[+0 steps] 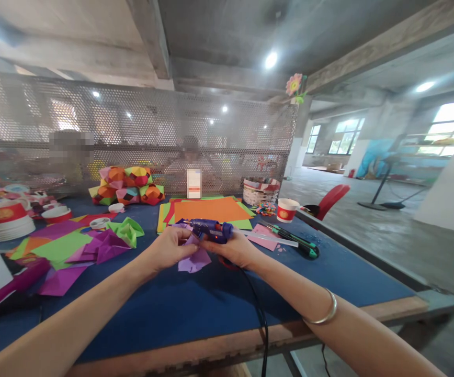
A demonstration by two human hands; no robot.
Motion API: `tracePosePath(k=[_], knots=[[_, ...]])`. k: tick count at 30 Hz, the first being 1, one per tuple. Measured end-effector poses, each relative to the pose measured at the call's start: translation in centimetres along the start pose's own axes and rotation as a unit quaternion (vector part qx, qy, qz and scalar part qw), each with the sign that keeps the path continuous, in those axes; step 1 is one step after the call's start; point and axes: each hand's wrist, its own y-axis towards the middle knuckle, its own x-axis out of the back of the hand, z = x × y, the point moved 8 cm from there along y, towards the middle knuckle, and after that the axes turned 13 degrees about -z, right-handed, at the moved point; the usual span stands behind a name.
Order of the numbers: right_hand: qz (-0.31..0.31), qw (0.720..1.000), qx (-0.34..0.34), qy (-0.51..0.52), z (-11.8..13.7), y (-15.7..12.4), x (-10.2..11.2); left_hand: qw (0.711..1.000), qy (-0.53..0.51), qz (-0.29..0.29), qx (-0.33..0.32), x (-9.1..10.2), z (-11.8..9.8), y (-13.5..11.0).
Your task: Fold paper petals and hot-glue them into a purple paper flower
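My right hand (235, 250) is wrapped round a blue hot glue gun (211, 229), held sideways with its nozzle to the left. A clear glue stick (268, 238) sticks out of the gun's back, and a black cord (259, 309) runs down from it over the table edge. In my left hand (169, 247), thumb and fingers pinch a folded light purple paper piece (194, 261) just below the nozzle. The spot where nozzle and paper come close is partly hidden by my fingers, so I cannot tell if they touch.
Orange paper sheets (211, 209) lie ahead, a utility knife (308, 248) and paper cup (287, 209) to the right. Folded purple paper (107, 246), stacked cups (8, 217) and a purple tool (11, 288) are left. Paper balls (128, 186), a phone (194, 183) and a basket (261, 191) stand behind.
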Motion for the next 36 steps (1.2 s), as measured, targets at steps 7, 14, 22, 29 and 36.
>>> tracePosePath(k=[7,14,22,29,36], knots=[[-0.029,0.996,0.024,-0.082,-0.7,0.2,0.3,0.999,0.016,-0.002,0.037,-0.1,1.0,-0.1],[-0.04,0.994,0.016,-0.102,-0.7,0.1,0.4,0.999,0.014,0.002,0.039,-0.2,1.3,0.0],[-0.054,0.992,0.029,-0.109,-0.4,-0.1,0.4,0.999,0.014,0.016,0.031,-0.4,1.6,0.1],[-0.079,0.995,0.003,-0.059,-0.7,0.2,0.7,0.998,0.057,-0.033,-0.003,0.4,0.5,0.3],[-0.078,0.995,-0.042,0.034,-0.7,-0.1,0.3,0.991,0.072,-0.098,-0.065,1.0,-0.9,0.1]])
